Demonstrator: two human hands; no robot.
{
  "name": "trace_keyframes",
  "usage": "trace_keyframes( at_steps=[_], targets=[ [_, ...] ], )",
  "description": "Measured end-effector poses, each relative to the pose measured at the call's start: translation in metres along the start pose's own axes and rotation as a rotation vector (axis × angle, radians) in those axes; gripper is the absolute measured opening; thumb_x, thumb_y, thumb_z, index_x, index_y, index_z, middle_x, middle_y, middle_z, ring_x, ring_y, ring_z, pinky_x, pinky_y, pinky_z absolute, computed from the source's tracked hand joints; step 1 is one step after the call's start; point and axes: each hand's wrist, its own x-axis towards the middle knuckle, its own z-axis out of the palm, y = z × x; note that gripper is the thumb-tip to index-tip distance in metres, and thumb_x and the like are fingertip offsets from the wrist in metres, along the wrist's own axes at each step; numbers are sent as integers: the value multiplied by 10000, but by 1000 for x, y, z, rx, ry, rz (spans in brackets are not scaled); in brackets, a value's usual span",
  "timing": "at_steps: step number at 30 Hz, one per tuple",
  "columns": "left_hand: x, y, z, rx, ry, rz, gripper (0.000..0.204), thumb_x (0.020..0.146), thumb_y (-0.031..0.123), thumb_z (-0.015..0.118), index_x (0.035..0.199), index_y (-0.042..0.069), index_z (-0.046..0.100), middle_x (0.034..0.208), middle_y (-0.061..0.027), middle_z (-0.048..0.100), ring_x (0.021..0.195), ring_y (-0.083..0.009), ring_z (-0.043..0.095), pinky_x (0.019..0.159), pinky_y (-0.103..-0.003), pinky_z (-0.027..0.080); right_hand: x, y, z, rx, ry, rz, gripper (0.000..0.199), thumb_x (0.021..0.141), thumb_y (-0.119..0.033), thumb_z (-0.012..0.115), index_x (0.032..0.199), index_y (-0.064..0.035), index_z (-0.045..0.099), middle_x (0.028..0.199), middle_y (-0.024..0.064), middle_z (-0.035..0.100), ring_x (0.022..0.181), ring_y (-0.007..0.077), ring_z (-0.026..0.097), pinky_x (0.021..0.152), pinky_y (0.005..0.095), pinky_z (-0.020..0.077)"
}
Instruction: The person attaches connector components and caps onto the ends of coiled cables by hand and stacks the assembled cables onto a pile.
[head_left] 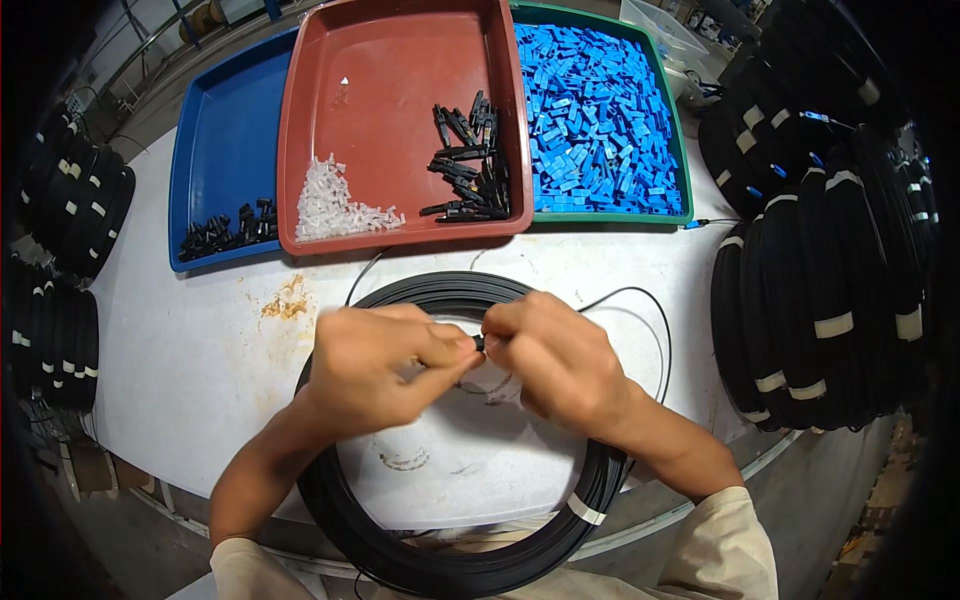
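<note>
My left hand (385,365) and my right hand (560,365) meet above the middle of a coil of black cable (440,555). Both are closed in a pinch, fingertip to fingertip. A small black connector piece (479,343) shows between them, gripped from both sides; most of it is hidden by the fingers. From behind my right hand a loose black cable (660,315) arcs out to the right and back down toward the coil. The coil lies under my wrists, with a white band (586,509) around it at the lower right.
Across the back stand a blue tray (230,120) with black parts, a red tray (390,95) with white sleeves (335,200) and black connector parts (475,165), and a green tray (682,170) full of blue clips (600,120). Cable coils (820,300) are stacked right and left.
</note>
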Motion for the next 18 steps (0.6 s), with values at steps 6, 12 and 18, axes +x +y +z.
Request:
trace_keyframes(
  at_steps=[6, 12, 18],
  targets=[
    [-8, -7, 1, 591, -93, 664, 116, 791, 0, 754, 733, -24, 656, 882, -174, 721, 657, -216, 666, 516, -277, 531, -1, 10, -7, 511, -261, 483, 288, 617, 188, 583, 859, 36, 549, 839, 149, 633, 764, 334, 657, 678, 402, 533],
    [-4, -5, -2, -37, 25, 25, 118, 759, -63, 820, 825, -40, 725, 771, -160, 753, 663, -206, 734, 588, -277, 576, 1, 7, 0, 207, -13, 151, 181, 692, 109, 662, 807, 38, 541, 895, 147, 633, 725, 284, 634, 638, 369, 525],
    [0, -3, 2, 6, 22, 59, 147, 769, -23, 810, 706, -20, 677, 791, -154, 746, 649, -212, 718, 565, -276, 571, 1, 0, -2, 86, 1, 61, 182, 662, 57, 675, 791, 50, 547, 907, 171, 640, 722, 285, 628, 615, 395, 525]
  ],
)
